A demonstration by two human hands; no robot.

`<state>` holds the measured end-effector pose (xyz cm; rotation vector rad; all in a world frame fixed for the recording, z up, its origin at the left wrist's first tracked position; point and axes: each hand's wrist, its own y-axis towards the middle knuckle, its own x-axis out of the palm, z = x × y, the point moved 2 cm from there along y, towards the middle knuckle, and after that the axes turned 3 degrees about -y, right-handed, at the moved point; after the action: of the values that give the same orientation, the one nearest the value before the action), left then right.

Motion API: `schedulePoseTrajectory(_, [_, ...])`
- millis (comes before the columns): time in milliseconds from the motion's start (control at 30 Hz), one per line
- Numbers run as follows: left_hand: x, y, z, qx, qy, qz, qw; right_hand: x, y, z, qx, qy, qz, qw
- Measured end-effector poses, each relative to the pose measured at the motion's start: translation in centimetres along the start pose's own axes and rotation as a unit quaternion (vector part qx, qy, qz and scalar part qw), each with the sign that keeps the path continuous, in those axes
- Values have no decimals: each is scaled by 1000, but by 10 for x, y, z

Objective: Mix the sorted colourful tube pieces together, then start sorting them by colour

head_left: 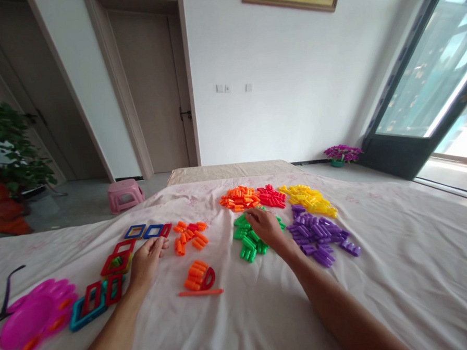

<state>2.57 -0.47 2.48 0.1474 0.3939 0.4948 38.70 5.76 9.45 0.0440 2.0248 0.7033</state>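
My left hand [148, 255] rests beside a row of coloured magnetic frames, its fingertips close to a small red frame [166, 230]; the fingers are bent together, and what they hold, if anything, is too small to make out. Over the green pieces [248, 242] is my right hand [264, 223], fingers curled down, with their tips near the pile's far edge. Orange pieces [200, 239] lie between the hands. Nearer to me are a few joined orange pieces [195, 275], a red half-round piece [208, 278] and an orange stick [201, 292].
Behind the green pile lie orange pieces [238, 198], red pieces [271, 196] and yellow pieces [311, 199]. Purple pieces [318, 233] are at its right. On the left are a pink flower-shaped tray [31, 316], glasses [7, 296] and a teal frame [88, 313].
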Motion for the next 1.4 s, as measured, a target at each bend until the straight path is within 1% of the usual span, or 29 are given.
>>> schedulePoseTrajectory(67, [-1, 1, -2, 0, 21, 1, 1000, -5, 3, 11, 51, -66, -25, 996])
schedulePoseTrajectory(133, [1, 1, -4, -1, 42, -16, 999, -8, 4, 17, 89, -111, -27, 990])
schedulePoseTrajectory(200, [3, 2, -6, 1, 62, -35, 997, -9, 4, 15, 86, -114, -23, 989])
schedulePoseTrajectory(267, [5, 3, -9, 3, 75, -47, 996, -7, 1, 4, 52, -90, -26, 994])
schedulePoseTrajectory(333, [6, 4, -12, 5, 83, -51, 995, -1, -4, -12, 9, -57, -42, 997])
schedulePoseTrajectory(467, [7, 5, -13, 9, 100, -58, 993, 22, -16, -49, -60, -19, -112, 992])
schedulePoseTrajectory(600, [9, 5, -13, 17, 118, -71, 990, 50, -17, -77, -66, -57, -179, 980])
schedulePoseTrajectory(700, [9, 5, -12, 26, 133, -78, 988, 70, -7, -91, -52, -92, -202, 974])
schedulePoseTrajectory(833, [10, 6, -13, 34, 141, -79, 986, 93, 3, -101, -25, -113, -203, 972])
schedulePoseTrajectory(967, [11, 6, -14, 37, 128, -74, 988, 106, 2, -102, -30, -83, -175, 981])
schedulePoseTrajectory(1067, [12, 3, -8, 46, 101, -74, 991, 109, -2, -99, -37, -25, -172, 984])
schedulePoseTrajectory(1133, [13, -1, -1, 77, 66, -85, 991, 108, -5, -98, -49, 14, -172, 984])
schedulePoseTrajectory(1200, [15, -4, 5, 116, 39, -107, 987, 107, -7, -99, -70, 45, -165, 983])
schedulePoseTrajectory(1300, [18, -7, 10, 148, 51, -139, 978, 105, -10, -102, -103, 83, -150, 980])
schedulePoseTrajectory(1400, [20, -7, 9, 151, 71, -142, 976, 103, -11, -105, -118, 104, -143, 977])
